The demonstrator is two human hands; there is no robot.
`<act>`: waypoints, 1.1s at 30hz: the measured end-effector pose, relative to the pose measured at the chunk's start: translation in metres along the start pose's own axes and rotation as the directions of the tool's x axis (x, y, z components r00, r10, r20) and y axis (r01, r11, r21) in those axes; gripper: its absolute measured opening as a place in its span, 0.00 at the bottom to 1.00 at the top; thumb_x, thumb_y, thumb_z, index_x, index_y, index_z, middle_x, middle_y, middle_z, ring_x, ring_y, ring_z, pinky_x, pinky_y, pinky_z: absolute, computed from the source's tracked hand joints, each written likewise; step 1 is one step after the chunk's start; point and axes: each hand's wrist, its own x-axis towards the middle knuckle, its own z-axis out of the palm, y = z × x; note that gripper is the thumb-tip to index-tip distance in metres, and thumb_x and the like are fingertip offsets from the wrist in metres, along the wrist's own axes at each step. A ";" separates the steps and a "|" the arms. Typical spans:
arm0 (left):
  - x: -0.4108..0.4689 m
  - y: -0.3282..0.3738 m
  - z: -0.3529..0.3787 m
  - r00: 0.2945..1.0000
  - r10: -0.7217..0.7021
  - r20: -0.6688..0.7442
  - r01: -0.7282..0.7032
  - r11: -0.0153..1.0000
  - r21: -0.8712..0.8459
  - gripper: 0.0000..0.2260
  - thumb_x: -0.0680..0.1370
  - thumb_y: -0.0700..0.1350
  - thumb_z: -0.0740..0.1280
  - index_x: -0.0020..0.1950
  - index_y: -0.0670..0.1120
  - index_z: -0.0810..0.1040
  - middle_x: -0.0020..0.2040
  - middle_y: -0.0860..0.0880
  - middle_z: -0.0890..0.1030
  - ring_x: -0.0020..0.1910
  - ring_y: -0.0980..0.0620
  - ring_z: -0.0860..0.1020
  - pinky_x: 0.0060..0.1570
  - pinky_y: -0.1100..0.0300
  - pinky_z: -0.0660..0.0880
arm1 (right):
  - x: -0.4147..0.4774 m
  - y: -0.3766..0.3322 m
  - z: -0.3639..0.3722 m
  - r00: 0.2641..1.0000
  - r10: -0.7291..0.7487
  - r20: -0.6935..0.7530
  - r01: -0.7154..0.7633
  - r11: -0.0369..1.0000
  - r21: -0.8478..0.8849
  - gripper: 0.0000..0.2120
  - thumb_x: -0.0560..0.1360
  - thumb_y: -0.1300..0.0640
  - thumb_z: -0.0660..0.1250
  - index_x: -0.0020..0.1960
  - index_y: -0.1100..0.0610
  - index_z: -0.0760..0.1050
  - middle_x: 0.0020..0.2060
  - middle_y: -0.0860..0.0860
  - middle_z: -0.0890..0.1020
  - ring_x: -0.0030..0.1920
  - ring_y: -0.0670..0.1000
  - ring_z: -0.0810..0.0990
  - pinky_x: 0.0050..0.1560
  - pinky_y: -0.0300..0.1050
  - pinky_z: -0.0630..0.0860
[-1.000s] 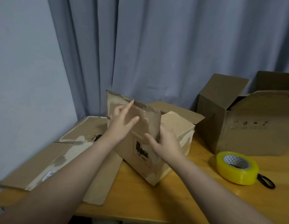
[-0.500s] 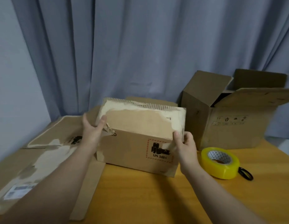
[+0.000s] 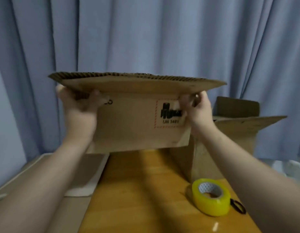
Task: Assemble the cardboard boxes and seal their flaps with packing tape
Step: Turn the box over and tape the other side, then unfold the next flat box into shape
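Whereas the small box [image 3: 137,125] sat on the table [image 3: 137,190] half a second ago, it now hangs above the table's middle, with the left hand [image 3: 78,111] and right hand [image 3: 198,110] each gripping an upper end. Its long axis runs left to right, printed face toward the person, probably being turned for taping. The tape roll [image 3: 211,196] lies near the right edge

Blue curtain [image 3: 146,31] behind wooden table [image 3: 137,190]; black loop [image 3: 233,201], perhaps.
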 end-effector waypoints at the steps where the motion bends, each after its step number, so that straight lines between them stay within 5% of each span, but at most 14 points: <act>1: 0.007 0.006 0.019 0.999 0.024 -0.022 -0.024 0.999 -0.031 0.15 0.80 0.40 0.64 0.60 0.43 0.59 0.51 0.54 0.72 0.48 0.67 0.75 0.49 0.69 0.72 | 0.023 -0.013 -0.011 0.999 -0.045 -0.016 0.045 0.999 -0.010 0.10 0.76 0.53 0.67 0.56 0.47 0.71 0.52 0.49 0.80 0.53 0.48 0.80 0.53 0.51 0.80; 4: 0.026 0.018 0.087 0.994 0.048 -0.098 -0.062 0.987 -0.145 0.10 0.81 0.39 0.62 0.57 0.47 0.62 0.49 0.56 0.72 0.45 0.67 0.75 0.49 0.67 0.73 | 0.085 -0.039 -0.047 0.994 -0.079 -0.078 0.078 0.997 -0.021 0.10 0.79 0.57 0.63 0.59 0.51 0.67 0.49 0.47 0.78 0.49 0.45 0.79 0.46 0.41 0.79; 8: 0.027 0.015 0.189 0.993 -0.047 -0.104 0.029 0.986 -0.164 0.09 0.81 0.49 0.60 0.55 0.44 0.66 0.45 0.54 0.75 0.44 0.56 0.75 0.48 0.58 0.72 | 0.136 -0.019 -0.112 0.985 -0.010 -0.173 0.008 1.000 -0.010 0.18 0.80 0.45 0.58 0.63 0.55 0.62 0.50 0.46 0.76 0.44 0.43 0.75 0.39 0.37 0.74; 12: -0.001 -0.018 0.279 0.940 -0.319 0.120 0.331 0.938 -0.099 0.08 0.82 0.48 0.58 0.48 0.44 0.65 0.43 0.47 0.74 0.44 0.47 0.73 0.41 0.59 0.65 | 0.169 0.039 -0.169 0.898 0.291 -0.329 -0.331 0.941 -0.071 0.31 0.78 0.37 0.55 0.73 0.56 0.54 0.63 0.52 0.70 0.55 0.52 0.74 0.55 0.50 0.70; 16: -0.022 -0.054 0.324 0.875 -0.414 0.249 0.400 0.910 0.107 0.08 0.82 0.48 0.58 0.51 0.44 0.68 0.54 0.43 0.72 0.47 0.47 0.72 0.45 0.58 0.66 | 0.175 0.086 -0.195 0.788 0.463 -0.406 -0.588 0.762 -0.272 0.51 0.72 0.34 0.64 0.77 0.51 0.33 0.77 0.58 0.47 0.75 0.63 0.53 0.70 0.64 0.60; 19: -0.019 -0.049 0.343 0.836 -0.469 0.284 0.438 0.883 0.169 0.09 0.81 0.50 0.59 0.53 0.45 0.67 0.53 0.45 0.72 0.47 0.48 0.72 0.43 0.59 0.65 | 0.169 0.093 -0.193 0.838 0.406 -0.365 -0.536 0.739 -0.409 0.49 0.75 0.42 0.67 0.77 0.50 0.32 0.77 0.58 0.41 0.75 0.63 0.52 0.71 0.61 0.61; 23: -0.024 -0.038 0.348 0.758 -0.545 0.358 0.492 0.838 0.234 0.16 0.79 0.56 0.61 0.56 0.45 0.67 0.51 0.48 0.72 0.51 0.47 0.73 0.46 0.57 0.67 | 0.149 0.089 -0.165 0.914 0.368 -0.171 -0.398 0.731 -0.554 0.41 0.77 0.45 0.64 0.78 0.49 0.41 0.78 0.56 0.45 0.75 0.61 0.54 0.70 0.60 0.63; 26: -0.028 -0.033 0.329 0.754 -0.517 0.405 0.467 0.856 0.223 0.18 0.79 0.55 0.62 0.61 0.44 0.68 0.57 0.48 0.73 0.57 0.48 0.73 0.53 0.57 0.69 | 0.121 0.071 -0.142 0.957 0.274 -0.095 -0.278 0.776 -0.566 0.34 0.78 0.47 0.63 0.78 0.50 0.50 0.77 0.54 0.52 0.75 0.57 0.55 0.71 0.56 0.62; 30: -0.035 -0.018 0.267 0.789 -0.434 0.435 0.379 0.901 0.212 0.14 0.79 0.50 0.64 0.61 0.44 0.70 0.53 0.50 0.72 0.53 0.52 0.73 0.52 0.60 0.69 | 0.068 0.045 -0.100 0.996 0.070 0.046 -0.034 0.842 -0.539 0.26 0.78 0.51 0.64 0.73 0.50 0.61 0.71 0.50 0.66 0.70 0.52 0.64 0.66 0.47 0.65; 33: -0.053 -0.013 0.199 0.811 -0.414 0.413 0.322 0.906 0.275 0.12 0.79 0.46 0.65 0.60 0.42 0.72 0.51 0.50 0.73 0.50 0.54 0.73 0.51 0.63 0.69 | 0.030 0.040 -0.055 0.987 0.054 0.154 0.030 0.868 -0.496 0.23 0.77 0.53 0.64 0.70 0.50 0.65 0.68 0.50 0.71 0.69 0.52 0.66 0.66 0.48 0.66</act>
